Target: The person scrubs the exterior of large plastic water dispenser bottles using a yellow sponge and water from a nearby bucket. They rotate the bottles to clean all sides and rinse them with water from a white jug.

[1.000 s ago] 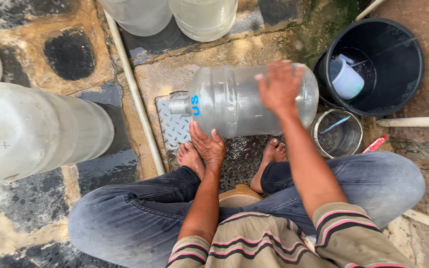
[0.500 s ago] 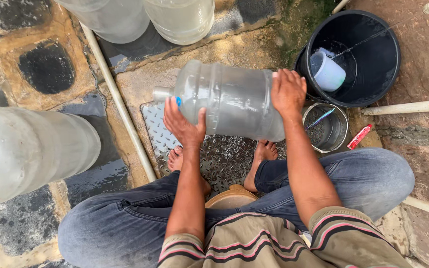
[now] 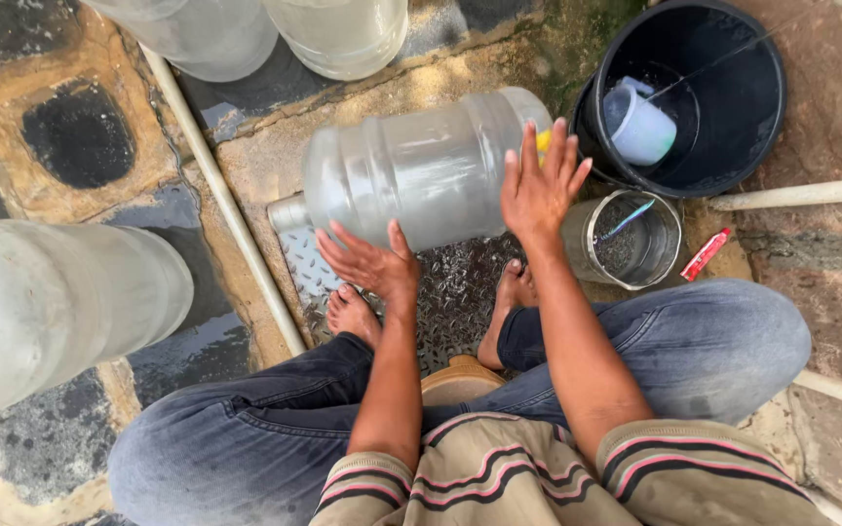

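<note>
Ground: you squat on a patchy stone floor, bare feet on a patterned metal plate.
Jug: the big clear water jug lies on its side on the plate, just ahead of both hands, neck pointing to your left.
Left hand: fingers spread, resting against the jug's lower side.
Right hand: flat and spread on the jug's base end.
Beyond right hand: a black bucket holding a pale scoop; a steel cup just beside your wrist.
</note>
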